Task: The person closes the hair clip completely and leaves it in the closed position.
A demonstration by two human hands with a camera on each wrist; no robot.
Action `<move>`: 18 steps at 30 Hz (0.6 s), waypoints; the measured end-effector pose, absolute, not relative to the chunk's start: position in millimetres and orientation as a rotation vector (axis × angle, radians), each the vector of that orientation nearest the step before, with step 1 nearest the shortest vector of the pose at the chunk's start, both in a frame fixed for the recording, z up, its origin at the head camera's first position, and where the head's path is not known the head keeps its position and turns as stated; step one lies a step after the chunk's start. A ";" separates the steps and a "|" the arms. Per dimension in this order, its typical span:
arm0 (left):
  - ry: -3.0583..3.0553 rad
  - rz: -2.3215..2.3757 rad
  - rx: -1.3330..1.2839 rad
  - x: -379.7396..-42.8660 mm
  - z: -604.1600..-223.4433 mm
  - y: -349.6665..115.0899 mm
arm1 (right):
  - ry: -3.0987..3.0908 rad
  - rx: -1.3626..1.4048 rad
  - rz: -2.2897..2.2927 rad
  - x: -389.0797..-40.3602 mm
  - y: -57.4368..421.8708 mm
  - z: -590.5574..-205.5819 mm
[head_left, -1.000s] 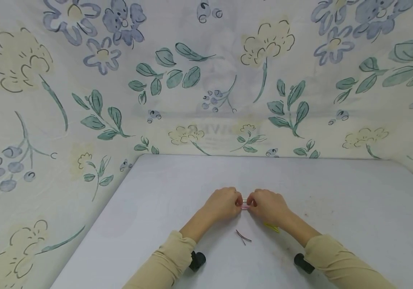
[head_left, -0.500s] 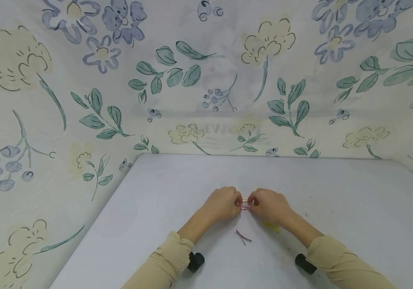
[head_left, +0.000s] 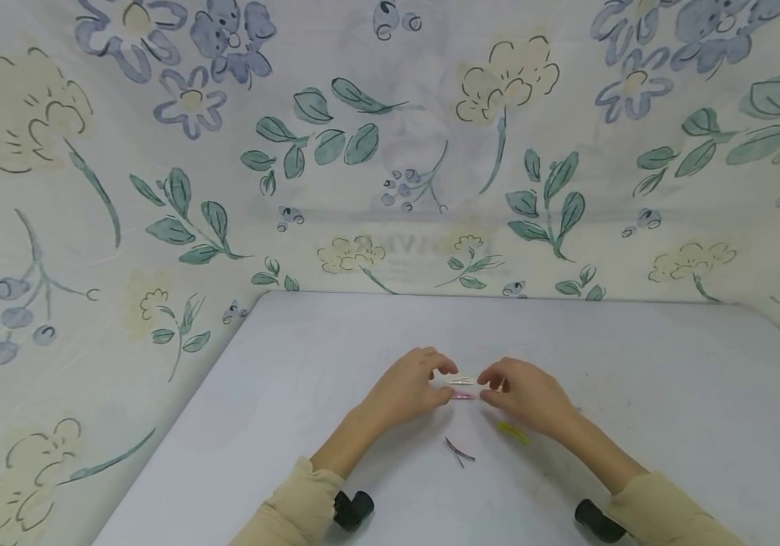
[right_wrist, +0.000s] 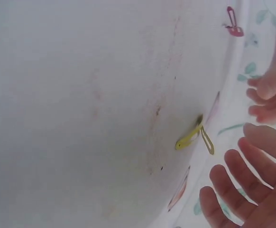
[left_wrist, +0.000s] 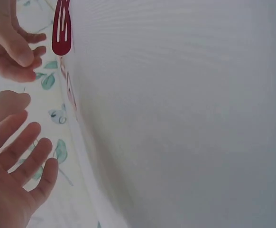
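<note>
A white snap hair clip [head_left: 461, 381] and a pink snap hair clip [head_left: 463, 396] lie one behind the other on the table, between my hands. My left hand [head_left: 406, 388] is at their left ends, fingers loosely bent, thumb tip by the pink clip; whether it touches is unclear. Just off their right ends hovers my right hand [head_left: 527, 393], fingers relaxed and holding nothing. In front lies a dark red snap hair clip [head_left: 458, 453], its two parts spread apart; the left wrist view shows this red clip [left_wrist: 62, 33] too. A yellow snap hair clip [right_wrist: 190, 137], also sprung apart, lies below my right hand.
The white table [head_left: 335, 326] runs back to a floral-patterned sheet [head_left: 417, 167] that covers the wall behind and the left side. Black wrist devices show under both sleeves, a left device [head_left: 353, 509] and a right device [head_left: 599, 521]. Small stains mark the tabletop.
Both hands have let go of the white and pink clips and moved apart, the left hand leftward and the right hand rightward. The clips now show more fully, as does the yellow one.
</note>
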State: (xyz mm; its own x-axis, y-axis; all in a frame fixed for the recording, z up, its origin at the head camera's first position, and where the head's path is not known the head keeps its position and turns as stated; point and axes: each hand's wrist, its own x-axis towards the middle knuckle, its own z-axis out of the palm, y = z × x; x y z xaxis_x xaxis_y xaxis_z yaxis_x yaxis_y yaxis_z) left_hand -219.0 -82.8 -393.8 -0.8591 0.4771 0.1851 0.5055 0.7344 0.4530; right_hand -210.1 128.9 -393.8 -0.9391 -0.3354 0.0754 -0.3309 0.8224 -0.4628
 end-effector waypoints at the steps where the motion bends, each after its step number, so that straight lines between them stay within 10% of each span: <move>1: -2.870 -0.821 -0.812 -218.0 -394.2 -83.7 | 2.992 -0.549 -0.769 -208.3 131.0 -392.8; 18: -2.907 -1.130 -0.950 -209.3 -389.2 -71.6 | 2.981 -0.687 -1.021 -178.5 167.9 -393.6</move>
